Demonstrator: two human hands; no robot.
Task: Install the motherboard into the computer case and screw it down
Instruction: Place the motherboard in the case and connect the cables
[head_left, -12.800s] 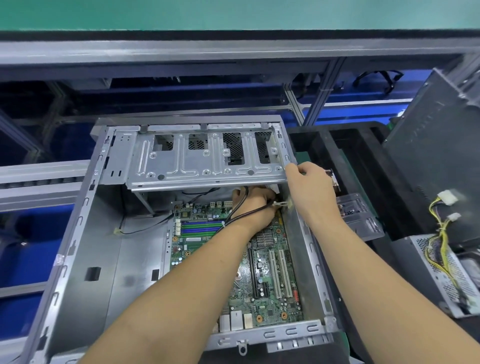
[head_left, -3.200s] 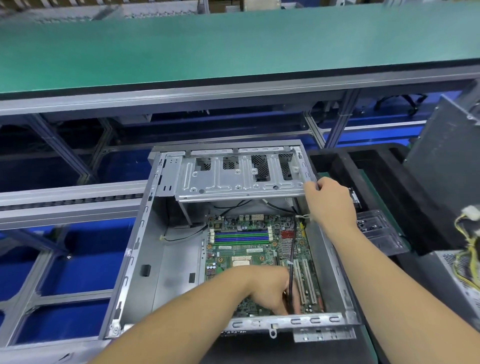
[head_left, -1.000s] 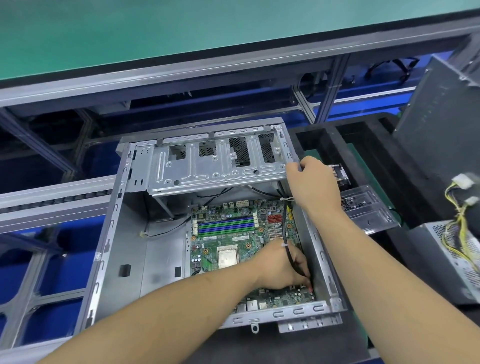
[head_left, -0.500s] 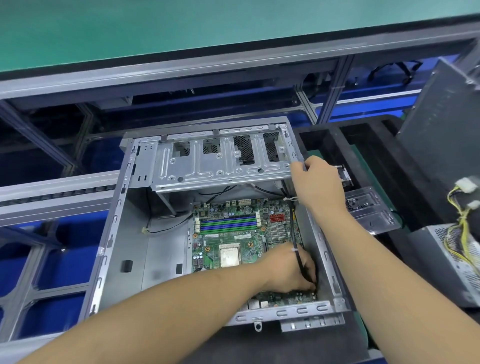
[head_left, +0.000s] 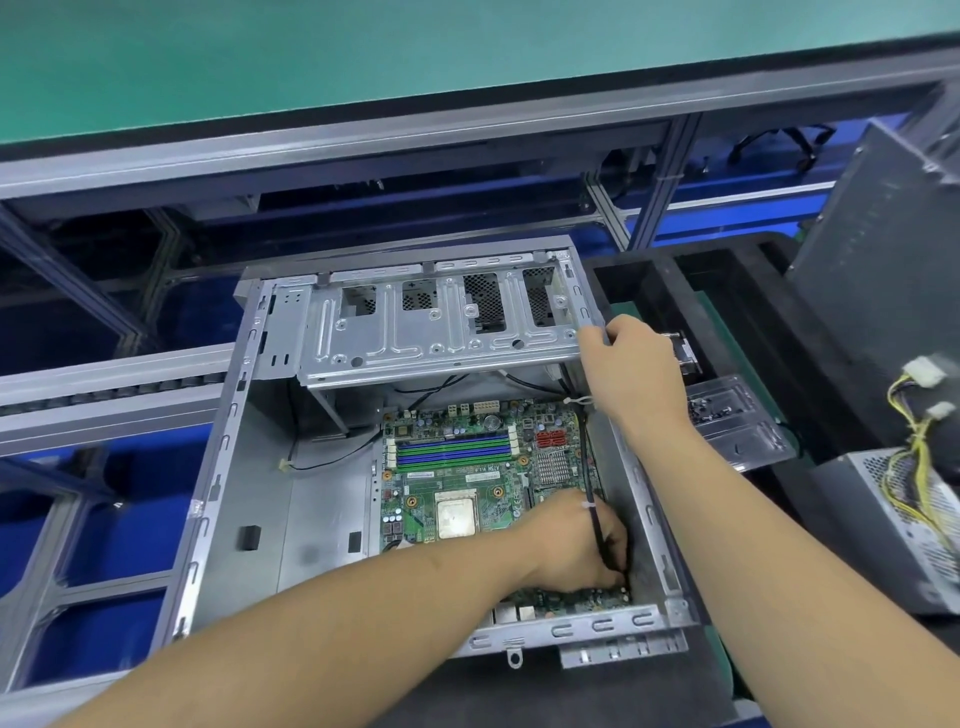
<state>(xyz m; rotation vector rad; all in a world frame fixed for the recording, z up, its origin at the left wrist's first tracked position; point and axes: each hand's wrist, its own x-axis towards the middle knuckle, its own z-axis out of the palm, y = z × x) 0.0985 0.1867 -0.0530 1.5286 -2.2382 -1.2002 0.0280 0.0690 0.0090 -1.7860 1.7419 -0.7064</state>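
Note:
The open grey computer case (head_left: 234, 467) lies on its side in front of me. The green motherboard (head_left: 457, 467) lies flat in its right half, with blue and green memory slots and a bare CPU socket. My left hand (head_left: 576, 545) reaches into the case's near right corner and pinches a black cable (head_left: 588, 467) down at the board's edge; its fingertips are hidden. My right hand (head_left: 636, 369) grips the right end of the raised metal drive cage (head_left: 426, 332) at the case's far side.
A clear plastic tray of small screws (head_left: 737, 421) sits right of the case on a black foam holder (head_left: 727, 291). A grey power supply (head_left: 904, 519) with yellow wires stands at the right. A dark panel (head_left: 883, 260) leans behind it. A green bench runs along the back.
My left hand moved from under the drive cage down to the board's near right corner, drawing the black cable along the right edge. My right hand stayed on the cage.

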